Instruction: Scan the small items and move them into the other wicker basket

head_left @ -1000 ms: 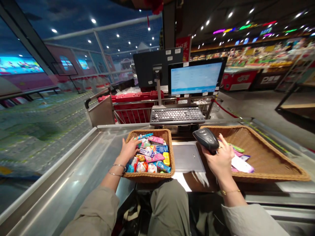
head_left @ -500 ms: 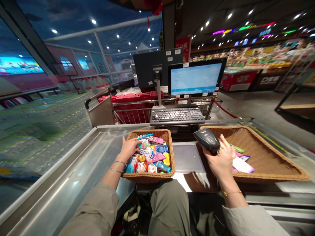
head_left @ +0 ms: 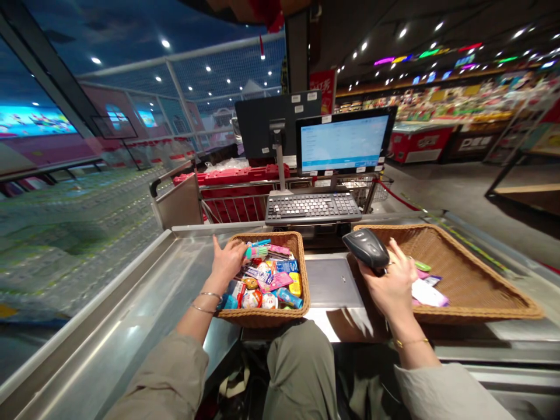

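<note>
Left hand (head_left: 227, 261): fingers pinched green-and-pink item (head_left: 256, 252) — seemingly picking; clear lift was needed. Right hand (head_left: 392, 284): fingers gripped scanner (head_left: 366, 247).

Small lights (head_left: 402, 32) dot the dark ceiling (head_left: 350, 23) above a grey floor (head_left: 441, 186).

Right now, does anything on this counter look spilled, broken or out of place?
Nothing stands out: the small packages lie jumbled but within the smaller basket, and the scanner sits in the right hand.
</note>
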`<state>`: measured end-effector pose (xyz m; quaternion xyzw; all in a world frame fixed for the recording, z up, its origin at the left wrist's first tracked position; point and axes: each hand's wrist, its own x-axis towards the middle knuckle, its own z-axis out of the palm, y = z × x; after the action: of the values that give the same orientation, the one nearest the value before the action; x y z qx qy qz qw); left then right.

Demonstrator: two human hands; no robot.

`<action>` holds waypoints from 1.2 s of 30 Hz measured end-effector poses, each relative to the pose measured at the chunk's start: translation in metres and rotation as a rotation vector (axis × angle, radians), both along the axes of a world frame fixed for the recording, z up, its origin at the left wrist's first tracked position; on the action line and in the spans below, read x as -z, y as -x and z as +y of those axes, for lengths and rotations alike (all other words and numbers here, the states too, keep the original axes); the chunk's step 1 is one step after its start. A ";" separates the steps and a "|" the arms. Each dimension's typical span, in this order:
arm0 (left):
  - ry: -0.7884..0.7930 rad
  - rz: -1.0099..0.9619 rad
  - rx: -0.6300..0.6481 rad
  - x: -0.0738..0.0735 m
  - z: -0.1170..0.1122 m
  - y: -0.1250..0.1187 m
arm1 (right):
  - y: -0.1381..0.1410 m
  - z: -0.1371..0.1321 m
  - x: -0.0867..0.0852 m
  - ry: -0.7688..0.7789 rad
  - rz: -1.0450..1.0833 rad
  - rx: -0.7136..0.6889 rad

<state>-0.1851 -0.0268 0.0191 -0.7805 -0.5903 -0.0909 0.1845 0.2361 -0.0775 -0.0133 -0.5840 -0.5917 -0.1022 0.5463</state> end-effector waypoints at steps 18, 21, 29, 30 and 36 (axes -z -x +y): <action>-0.127 -0.135 0.094 -0.017 -0.009 -0.081 | 0.003 -0.008 -0.008 0.011 -0.153 -0.017; -0.147 -0.140 0.108 -0.016 -0.010 -0.091 | 0.005 -0.011 -0.009 0.007 -0.179 -0.030; -0.192 -0.180 0.135 -0.018 -0.015 -0.116 | 0.012 -0.018 -0.013 0.033 -0.246 -0.054; -0.194 -0.189 0.133 -0.018 -0.016 -0.119 | 0.013 -0.019 -0.013 0.034 -0.256 -0.053; -0.213 -0.227 0.130 -0.013 -0.015 -0.134 | 0.017 -0.021 -0.013 0.028 -0.308 -0.066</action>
<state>-0.0513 -0.0421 0.0326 -0.7780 -0.5425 -0.2523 0.1919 0.2195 -0.0987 -0.0002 -0.5491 -0.6887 -0.1642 0.4441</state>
